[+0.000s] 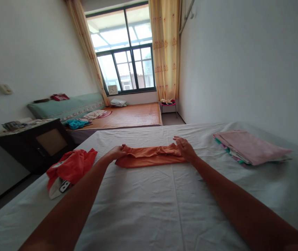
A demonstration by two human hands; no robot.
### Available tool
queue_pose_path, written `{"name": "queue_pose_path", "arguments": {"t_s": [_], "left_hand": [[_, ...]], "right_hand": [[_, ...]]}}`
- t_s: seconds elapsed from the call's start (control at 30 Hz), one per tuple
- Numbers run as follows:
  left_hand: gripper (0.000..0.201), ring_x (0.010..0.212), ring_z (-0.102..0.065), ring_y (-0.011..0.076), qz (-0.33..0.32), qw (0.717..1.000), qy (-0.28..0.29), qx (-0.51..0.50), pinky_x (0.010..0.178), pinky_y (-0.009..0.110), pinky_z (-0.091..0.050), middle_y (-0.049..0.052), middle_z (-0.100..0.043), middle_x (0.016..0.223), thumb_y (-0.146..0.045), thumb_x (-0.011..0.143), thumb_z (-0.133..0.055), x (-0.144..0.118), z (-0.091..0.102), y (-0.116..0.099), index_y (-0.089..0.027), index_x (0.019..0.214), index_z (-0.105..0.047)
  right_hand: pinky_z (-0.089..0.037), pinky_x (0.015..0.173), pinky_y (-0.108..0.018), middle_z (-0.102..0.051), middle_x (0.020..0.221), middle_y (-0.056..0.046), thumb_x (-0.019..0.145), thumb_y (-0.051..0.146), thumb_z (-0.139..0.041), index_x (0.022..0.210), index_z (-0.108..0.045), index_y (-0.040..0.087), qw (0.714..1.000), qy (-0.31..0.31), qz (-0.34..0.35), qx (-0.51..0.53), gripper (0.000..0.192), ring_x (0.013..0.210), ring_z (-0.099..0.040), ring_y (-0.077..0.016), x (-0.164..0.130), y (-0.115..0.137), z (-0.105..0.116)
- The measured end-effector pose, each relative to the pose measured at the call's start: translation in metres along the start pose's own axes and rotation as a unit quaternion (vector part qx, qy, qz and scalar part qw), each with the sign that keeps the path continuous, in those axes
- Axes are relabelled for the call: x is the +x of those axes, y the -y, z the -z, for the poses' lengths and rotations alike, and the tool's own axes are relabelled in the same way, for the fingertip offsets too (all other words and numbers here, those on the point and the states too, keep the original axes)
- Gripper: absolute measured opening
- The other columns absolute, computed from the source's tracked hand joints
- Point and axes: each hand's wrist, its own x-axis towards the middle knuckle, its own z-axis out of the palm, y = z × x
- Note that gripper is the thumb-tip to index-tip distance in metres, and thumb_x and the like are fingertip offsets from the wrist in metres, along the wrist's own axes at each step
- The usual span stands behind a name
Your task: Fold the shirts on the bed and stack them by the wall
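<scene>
An orange garment (149, 160), folded into a long flat strip, lies crosswise on the pale bed sheet (143, 202). At its left end my left hand (116, 153) is closed, pinching the cloth at the corner. Over the right end rests my right hand (185, 148), its fingers stretched out and partly apart against the fabric. The upper layer of the strip looks wrinkled, mostly near my right hand. My palms and some fingertips are hidden.
Left on the bed lies a crumpled red-and-white garment (72, 167). A stack of folded cloths, pink on top (253, 146), sits at the right. Beyond are a dark cabinet (34, 143), a mat-covered bed (135, 115), a small stool (168, 103) and a window.
</scene>
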Motion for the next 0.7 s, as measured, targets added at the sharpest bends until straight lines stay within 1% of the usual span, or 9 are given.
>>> {"name": "queue_pose_path", "arguments": {"t_s": [0.07,0.13,0.2,0.27,0.4,0.5,0.6,0.63,0.7], "left_hand": [[0.020,0.057,-0.055,0.0142,-0.023,1.000,-0.005,-0.006,0.048,0.022,-0.038,-0.001,-0.060,0.063,-0.032,0.064,-0.061,0.002,-0.007,-0.030,-0.015,0.075,-0.059],[0.018,0.057,-0.054,0.0132,-0.058,0.998,-0.018,-0.018,0.047,0.021,-0.036,-0.001,-0.058,0.065,-0.030,0.068,-0.058,0.006,-0.021,-0.067,-0.015,0.078,-0.056],[0.015,0.058,-0.052,0.0123,-0.093,0.995,-0.028,-0.025,0.047,0.021,-0.035,-0.002,-0.056,0.066,-0.027,0.068,-0.059,0.010,-0.043,-0.106,-0.016,0.077,-0.054],[0.014,0.059,-0.052,0.0119,-0.110,0.993,-0.019,-0.023,0.048,0.020,-0.035,-0.002,-0.054,0.066,-0.025,0.068,-0.061,0.013,-0.070,-0.143,-0.017,0.076,-0.053],[0.018,0.060,-0.056,0.0126,-0.122,0.991,0.028,-0.040,0.050,0.020,-0.040,0.000,-0.059,0.069,-0.026,0.071,-0.064,0.013,-0.128,-0.196,-0.017,0.082,-0.053],[0.016,0.059,-0.061,0.0134,-0.129,0.984,0.096,-0.071,0.052,0.022,-0.045,0.004,-0.064,0.071,-0.029,0.079,-0.059,0.008,-0.157,-0.220,-0.015,0.087,-0.054],[0.024,0.064,-0.066,0.0139,-0.142,0.970,0.160,-0.112,0.056,0.023,-0.050,0.010,-0.069,0.083,-0.035,0.089,-0.047,0.005,-0.161,-0.227,-0.013,0.090,-0.056],[0.027,0.068,-0.067,0.0143,-0.154,0.966,0.156,-0.134,0.058,0.023,-0.051,0.011,-0.069,0.090,-0.037,0.091,-0.044,0.006,-0.157,-0.225,-0.013,0.093,-0.056],[0.030,0.078,-0.068,0.0157,-0.188,0.965,0.090,-0.160,0.065,0.026,-0.053,0.012,-0.068,0.102,-0.039,0.093,-0.039,0.011,-0.144,-0.212,-0.015,0.100,-0.056]], "right_hand": [[-0.037,0.103,-0.039,-0.062,0.121,-0.011,0.094,0.039,-0.027,0.111,-0.063,0.019,0.996,-0.078,-0.034,0.006,0.045,0.117,-0.053,-0.0208,0.005,-0.016,0.016],[-0.041,0.098,-0.037,-0.065,0.114,-0.011,0.093,0.039,-0.027,0.108,-0.063,0.019,0.989,-0.118,-0.086,0.005,0.043,0.109,-0.057,-0.0210,0.007,-0.030,0.028],[-0.044,0.091,-0.035,-0.068,0.105,-0.010,0.093,0.037,-0.026,0.105,-0.063,0.019,0.982,-0.121,-0.143,0.001,0.043,0.100,-0.061,-0.0207,0.006,-0.041,0.036],[-0.045,0.087,-0.033,-0.069,0.098,-0.009,0.092,0.036,-0.027,0.103,-0.063,0.018,0.978,-0.112,-0.178,-0.002,0.041,0.094,-0.062,-0.0202,0.005,-0.048,0.038],[-0.046,0.083,-0.030,-0.070,0.091,-0.008,0.092,0.033,-0.030,0.102,-0.065,0.019,0.976,-0.107,-0.191,0.002,0.039,0.088,-0.064,-0.0190,0.005,-0.054,0.036],[-0.046,0.078,-0.028,-0.071,0.087,-0.006,0.092,0.032,-0.031,0.101,-0.065,0.020,0.972,-0.110,-0.206,-0.001,0.038,0.082,-0.064,-0.0178,0.006,-0.059,0.039],[-0.046,0.079,-0.029,-0.071,0.093,-0.007,0.093,0.032,-0.029,0.102,-0.064,0.019,0.967,-0.125,-0.223,-0.012,0.040,0.084,-0.064,-0.0185,0.010,-0.059,0.047],[-0.046,0.082,-0.030,-0.070,0.096,-0.008,0.093,0.032,-0.028,0.104,-0.064,0.018,0.965,-0.135,-0.224,-0.019,0.041,0.088,-0.063,-0.0195,0.012,-0.056,0.049],[-0.042,0.091,-0.033,-0.068,0.106,-0.011,0.094,0.031,-0.026,0.108,-0.063,0.016,0.969,-0.149,-0.190,-0.044,0.043,0.100,-0.060,-0.0217,0.015,-0.044,0.051]]}}
